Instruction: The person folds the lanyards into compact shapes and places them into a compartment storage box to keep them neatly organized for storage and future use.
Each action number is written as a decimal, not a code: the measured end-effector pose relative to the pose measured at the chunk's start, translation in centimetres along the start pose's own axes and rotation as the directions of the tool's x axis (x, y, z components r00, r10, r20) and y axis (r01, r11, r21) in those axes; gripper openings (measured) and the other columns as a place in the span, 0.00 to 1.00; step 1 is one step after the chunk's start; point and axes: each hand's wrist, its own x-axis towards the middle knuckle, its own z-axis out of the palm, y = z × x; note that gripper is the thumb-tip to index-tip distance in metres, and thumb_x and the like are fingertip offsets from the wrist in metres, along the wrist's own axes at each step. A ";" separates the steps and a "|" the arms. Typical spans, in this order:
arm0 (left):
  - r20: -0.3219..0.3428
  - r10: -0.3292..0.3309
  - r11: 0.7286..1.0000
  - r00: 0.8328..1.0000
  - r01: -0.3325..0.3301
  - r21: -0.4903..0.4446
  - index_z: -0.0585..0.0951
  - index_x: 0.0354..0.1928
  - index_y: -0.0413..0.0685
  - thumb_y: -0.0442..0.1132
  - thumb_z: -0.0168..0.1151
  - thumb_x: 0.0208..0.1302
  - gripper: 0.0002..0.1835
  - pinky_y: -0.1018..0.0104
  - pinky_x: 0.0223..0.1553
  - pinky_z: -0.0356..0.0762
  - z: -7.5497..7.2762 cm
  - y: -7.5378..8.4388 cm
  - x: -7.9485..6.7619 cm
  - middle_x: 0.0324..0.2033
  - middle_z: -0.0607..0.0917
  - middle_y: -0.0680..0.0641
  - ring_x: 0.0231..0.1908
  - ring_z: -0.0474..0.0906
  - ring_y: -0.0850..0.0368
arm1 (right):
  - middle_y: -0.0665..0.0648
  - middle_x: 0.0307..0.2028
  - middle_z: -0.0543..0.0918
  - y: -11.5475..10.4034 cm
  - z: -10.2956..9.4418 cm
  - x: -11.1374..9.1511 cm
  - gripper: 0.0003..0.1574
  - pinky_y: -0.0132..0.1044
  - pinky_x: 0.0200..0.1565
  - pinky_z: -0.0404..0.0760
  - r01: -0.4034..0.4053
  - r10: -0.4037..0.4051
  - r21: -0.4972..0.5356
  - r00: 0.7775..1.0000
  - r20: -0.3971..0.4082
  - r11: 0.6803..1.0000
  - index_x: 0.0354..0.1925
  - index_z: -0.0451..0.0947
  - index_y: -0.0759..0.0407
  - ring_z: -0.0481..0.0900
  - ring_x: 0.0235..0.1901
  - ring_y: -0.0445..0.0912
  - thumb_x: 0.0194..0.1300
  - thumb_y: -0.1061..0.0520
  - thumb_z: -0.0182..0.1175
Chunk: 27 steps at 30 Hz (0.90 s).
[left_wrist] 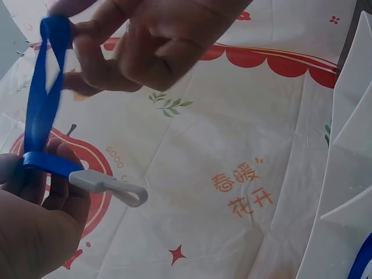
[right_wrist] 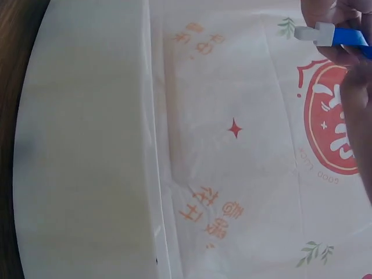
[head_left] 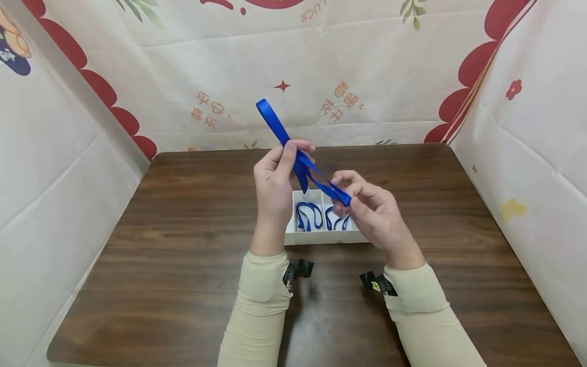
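A blue lanyard [head_left: 273,122] is held up between both hands above the table. My left hand [head_left: 275,178] pinches it partway along, with a folded loop sticking up past the fingertips. A whitish plastic clip [left_wrist: 99,181] hangs from the ribbon beside the left fingers. Lower and to the right, my right hand [head_left: 373,211] pinches the other end of the lanyard between thumb and fingers. Between the hands the ribbon runs in two separated strands. Beneath them is a white divided box [head_left: 321,238], partly covered by the right hand.
Inside the box, one coiled blue lanyard [head_left: 309,216] lies in a compartment, and another blue lanyard [head_left: 337,219] lies in the compartment to its right. The box stands on a dark wooden table [head_left: 183,244]. Printed white cloth [head_left: 229,61] surrounds the table at back and sides.
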 end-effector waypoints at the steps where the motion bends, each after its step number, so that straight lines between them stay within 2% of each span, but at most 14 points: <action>1: 0.002 -0.006 1.000 1.000 0.006 -0.002 0.85 0.51 0.29 0.42 0.53 0.84 0.19 0.64 0.45 0.87 0.0 0.0 0.0 0.39 0.91 0.57 0.40 0.87 0.54 | 0.56 0.57 0.79 0.0 -0.1 0.0 0.11 0.33 0.50 0.83 -0.028 0.028 0.012 0.998 0.062 1.000 0.47 0.83 0.62 0.75 0.54 0.49 0.83 0.59 0.54; 3: 0.006 -0.014 1.000 1.000 0.014 0.002 0.85 0.50 0.29 0.42 0.53 0.84 0.19 0.65 0.43 0.87 0.0 0.0 -0.1 0.39 0.91 0.57 0.39 0.86 0.54 | 0.55 0.56 0.77 0.0 -0.1 0.0 0.15 0.34 0.49 0.81 -0.069 0.072 -0.025 0.988 0.136 0.997 0.45 0.81 0.63 0.72 0.56 0.49 0.84 0.56 0.51; 4: 0.007 -0.013 1.000 1.000 0.013 0.004 0.85 0.50 0.29 0.42 0.54 0.84 0.19 0.64 0.44 0.87 0.0 0.0 -0.1 0.39 0.91 0.57 0.39 0.86 0.54 | 0.54 0.56 0.78 0.0 -0.1 0.0 0.16 0.35 0.49 0.81 -0.085 0.095 -0.073 0.985 0.143 0.994 0.43 0.79 0.63 0.72 0.57 0.50 0.85 0.55 0.51; 6: 0.008 -0.002 1.000 1.000 0.002 0.012 0.85 0.51 0.29 0.42 0.54 0.84 0.19 0.64 0.43 0.87 0.0 0.1 0.0 0.40 0.92 0.55 0.39 0.85 0.54 | 0.53 0.56 0.78 -0.1 0.0 0.0 0.16 0.36 0.47 0.81 -0.111 0.134 -0.189 0.985 0.112 0.976 0.39 0.77 0.65 0.74 0.55 0.51 0.84 0.56 0.53; 8: 0.006 0.011 1.000 1.000 -0.011 0.023 0.85 0.50 0.29 0.41 0.55 0.83 0.19 0.64 0.45 0.86 0.0 0.2 0.1 0.41 0.92 0.52 0.41 0.86 0.54 | 0.52 0.57 0.79 -0.3 0.2 0.0 0.12 0.36 0.46 0.82 -0.127 0.145 -0.279 0.988 0.047 0.952 0.37 0.76 0.67 0.76 0.54 0.51 0.80 0.61 0.58; 11: -0.004 0.024 0.999 1.000 -0.023 0.043 0.86 0.50 0.29 0.41 0.55 0.83 0.19 0.63 0.48 0.84 -0.1 0.2 0.2 0.42 0.93 0.48 0.45 0.86 0.53 | 0.53 0.55 0.81 -0.4 0.5 0.0 0.06 0.35 0.46 0.84 -0.098 0.083 -0.323 0.995 -0.058 0.941 0.37 0.75 0.72 0.78 0.48 0.51 0.70 0.71 0.65; 13: -0.010 0.024 0.998 1.000 -0.024 0.054 0.86 0.50 0.29 0.41 0.55 0.83 0.19 0.62 0.51 0.82 -0.2 0.2 0.3 0.42 0.93 0.47 0.47 0.86 0.53 | 0.54 0.54 0.82 -0.4 0.8 0.0 0.09 0.34 0.49 0.85 -0.040 0.005 -0.302 0.993 -0.115 0.952 0.37 0.75 0.75 0.78 0.50 0.51 0.65 0.75 0.67; 15: -0.010 0.021 0.998 1.000 -0.020 0.063 0.86 0.50 0.29 0.41 0.54 0.83 0.19 0.61 0.51 0.82 -0.2 0.1 0.2 0.42 0.93 0.47 0.49 0.86 0.53 | 0.55 0.53 0.83 -0.3 1.1 0.2 0.10 0.33 0.51 0.86 0.027 -0.080 -0.292 0.982 -0.171 0.956 0.37 0.75 0.77 0.79 0.50 0.51 0.64 0.75 0.69; 18: -0.002 0.019 0.998 1.000 -0.019 0.057 0.86 0.50 0.29 0.41 0.54 0.83 0.19 0.61 0.53 0.83 -0.1 0.0 0.1 0.43 0.93 0.47 0.51 0.86 0.53 | 0.54 0.47 0.87 -0.3 1.6 0.5 0.08 0.32 0.49 0.88 0.083 -0.164 -0.280 0.946 -0.279 0.956 0.37 0.77 0.72 0.84 0.44 0.48 0.66 0.73 0.69; 20: 0.008 0.018 0.998 1.000 -0.019 0.053 0.85 0.50 0.29 0.41 0.54 0.84 0.19 0.61 0.52 0.84 0.0 -0.1 0.1 0.43 0.93 0.45 0.51 0.87 0.52 | 0.53 0.40 0.88 -0.3 2.0 0.9 0.08 0.31 0.43 0.89 0.081 -0.189 -0.287 0.908 -0.374 0.955 0.38 0.78 0.66 0.85 0.35 0.46 0.67 0.73 0.68; 22: 0.025 0.023 0.998 0.999 -0.025 0.056 0.86 0.50 0.29 0.41 0.54 0.84 0.19 0.61 0.51 0.84 0.2 -0.1 0.1 0.44 0.92 0.42 0.50 0.86 0.52 | 0.53 0.33 0.87 -0.3 2.3 1.2 0.09 0.30 0.37 0.88 0.049 -0.198 -0.305 0.855 -0.480 0.951 0.38 0.78 0.62 0.84 0.26 0.44 0.69 0.73 0.65; 24: 0.047 0.024 0.996 0.999 -0.027 0.080 0.86 0.50 0.31 0.42 0.54 0.84 0.19 0.61 0.50 0.84 0.4 -0.1 0.0 0.45 0.92 0.39 0.51 0.86 0.52 | 0.53 0.27 0.84 -0.2 2.6 1.5 0.07 0.28 0.32 0.86 -0.011 -0.196 -0.345 0.806 -0.559 0.939 0.40 0.78 0.63 0.81 0.20 0.44 0.71 0.72 0.61; 26: 0.069 0.021 0.993 0.997 -0.029 0.112 0.87 0.51 0.32 0.42 0.54 0.84 0.19 0.60 0.51 0.84 0.6 -0.2 -0.2 0.47 0.91 0.37 0.53 0.86 0.52 | 0.52 0.24 0.82 0.0 2.8 1.5 0.06 0.27 0.27 0.82 -0.080 -0.195 -0.400 0.776 -0.599 0.913 0.40 0.79 0.66 0.77 0.17 0.43 0.73 0.71 0.56; 27: 0.075 0.023 0.991 0.997 -0.032 0.130 0.87 0.51 0.33 0.43 0.54 0.84 0.19 0.59 0.52 0.84 0.6 -0.3 -0.2 0.48 0.91 0.36 0.53 0.86 0.53 | 0.52 0.22 0.81 0.1 2.9 1.5 0.07 0.27 0.25 0.80 -0.105 -0.191 -0.421 0.775 -0.602 0.901 0.40 0.80 0.68 0.76 0.17 0.43 0.73 0.70 0.55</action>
